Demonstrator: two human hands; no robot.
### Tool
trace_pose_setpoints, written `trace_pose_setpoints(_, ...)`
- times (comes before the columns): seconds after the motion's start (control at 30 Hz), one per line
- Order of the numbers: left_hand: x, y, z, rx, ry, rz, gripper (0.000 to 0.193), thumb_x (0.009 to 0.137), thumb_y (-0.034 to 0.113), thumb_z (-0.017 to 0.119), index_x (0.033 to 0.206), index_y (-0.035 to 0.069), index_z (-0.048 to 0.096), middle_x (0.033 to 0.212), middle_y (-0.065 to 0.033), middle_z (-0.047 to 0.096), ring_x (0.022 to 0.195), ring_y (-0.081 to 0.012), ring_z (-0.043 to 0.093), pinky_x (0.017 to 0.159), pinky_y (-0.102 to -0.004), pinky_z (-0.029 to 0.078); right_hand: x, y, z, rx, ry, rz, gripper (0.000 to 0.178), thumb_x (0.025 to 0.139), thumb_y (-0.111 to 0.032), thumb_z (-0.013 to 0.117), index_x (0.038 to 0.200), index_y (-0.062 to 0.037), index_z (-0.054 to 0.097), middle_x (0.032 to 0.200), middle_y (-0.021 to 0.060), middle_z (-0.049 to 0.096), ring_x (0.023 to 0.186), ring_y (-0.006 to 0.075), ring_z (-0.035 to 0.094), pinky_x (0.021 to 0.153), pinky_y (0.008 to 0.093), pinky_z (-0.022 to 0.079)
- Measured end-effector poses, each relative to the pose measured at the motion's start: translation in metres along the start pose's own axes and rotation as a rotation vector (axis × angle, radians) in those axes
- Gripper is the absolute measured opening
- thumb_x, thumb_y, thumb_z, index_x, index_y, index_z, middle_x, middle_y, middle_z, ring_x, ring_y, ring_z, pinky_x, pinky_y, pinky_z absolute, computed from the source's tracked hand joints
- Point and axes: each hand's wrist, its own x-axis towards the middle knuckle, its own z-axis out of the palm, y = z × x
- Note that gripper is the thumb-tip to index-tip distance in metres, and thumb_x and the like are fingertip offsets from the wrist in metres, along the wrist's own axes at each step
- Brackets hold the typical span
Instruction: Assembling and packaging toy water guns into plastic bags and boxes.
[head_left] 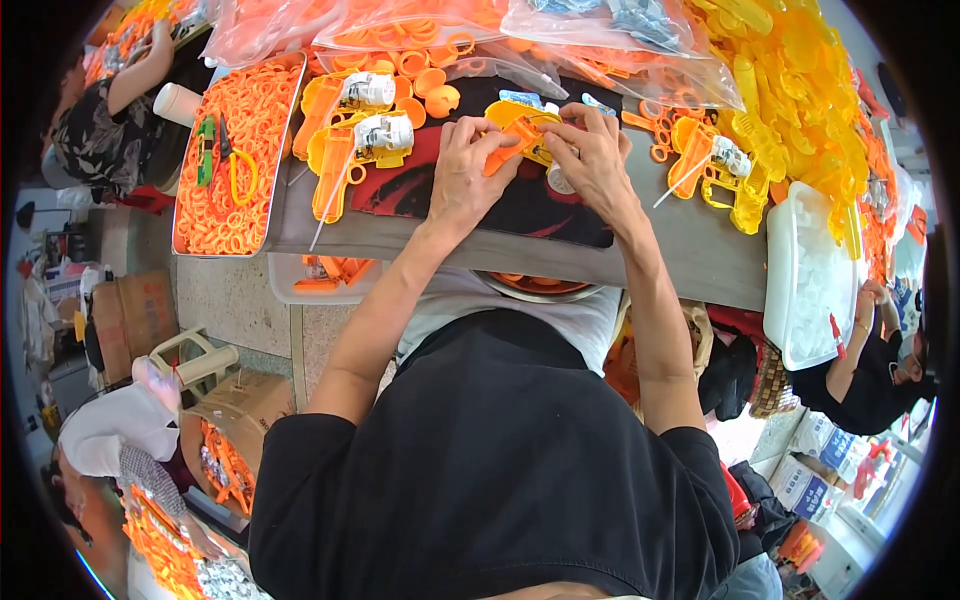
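Over a dark red and black mat, both my hands work close together on a half-built toy gun. My left hand is closed, its thumb and fingers pinching an orange plastic part. Against that part lies a yellow shell half. Fingers of my right hand are bent in a pinch at the shell's right side; what lies between their tips is hidden. Just below the right fingers shows a small round white piece. To the left are orange and yellow toy gun halves with white-capped units; a similar half lies to the right.
An orange-ring-filled tray at left holds yellow-handled pliers and a green tool. Bags of orange parts line the back. Yellow parts pile at right, above a white tub. Other people sit left and right.
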Motion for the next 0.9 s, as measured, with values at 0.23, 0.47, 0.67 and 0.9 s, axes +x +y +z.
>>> trace_pose_setpoints(0.23, 0.002, 0.000, -0.005, -0.014, -0.021, 0.008, 0.028, 0.079, 0.011, 0.081, 0.105, 0.008, 0.073, 0.108, -0.0088, 0.060, 0.100, -0.0288, 0.054, 0.088, -0.0395, 0.050, 0.015, -0.007, -0.001, -0.028, 0.029, -0.020, 0.031, 0.098, -0.036, 0.062, 0.118, -0.0168, 0.076, 0.145, 0.0080, 0.050, 0.135, 0.0300, 0.039, 0.113, 0.0494, 0.024)
trace_pose_setpoints(0.47, 0.001, -0.005, -0.006, -0.040, -0.016, 0.009, 0.028, 0.080, 0.011, 0.080, 0.107, 0.007, 0.073, 0.108, -0.0077, 0.062, 0.099, -0.0303, 0.055, 0.090, -0.0397, 0.049, 0.006, 0.010, 0.001, 0.106, -0.166, 0.118, 0.044, 0.105, -0.045, 0.047, 0.124, -0.0168, 0.075, 0.154, 0.0100, 0.045, 0.141, 0.0325, 0.037, 0.120, 0.0465, 0.018)
trace_pose_setpoints(0.67, 0.006, -0.002, -0.005, -0.324, -0.012, -0.192, 0.030, 0.081, 0.013, 0.079, 0.110, 0.010, 0.074, 0.111, -0.0079, 0.067, 0.104, -0.0291, 0.056, 0.095, -0.0388, 0.048, -0.008, 0.009, 0.005, 0.202, -0.140, 0.145, 0.052, 0.108, -0.047, 0.038, 0.129, -0.0141, 0.072, 0.154, 0.0115, 0.045, 0.143, 0.0323, 0.033, 0.121, 0.0456, 0.017)
trace_pose_setpoints(0.9, 0.002, 0.000, 0.001, -0.061, -0.001, -0.073, 0.021, 0.083, 0.011, 0.080, 0.104, 0.010, 0.078, 0.116, -0.0071, 0.069, 0.105, -0.0266, 0.056, 0.093, -0.0365, 0.047, -0.011, 0.010, 0.004, 0.150, -0.112, 0.129, 0.056, 0.109, -0.050, 0.036, 0.127, -0.0116, 0.072, 0.148, 0.0124, 0.050, 0.141, 0.0319, 0.037, 0.120, 0.0452, 0.018)
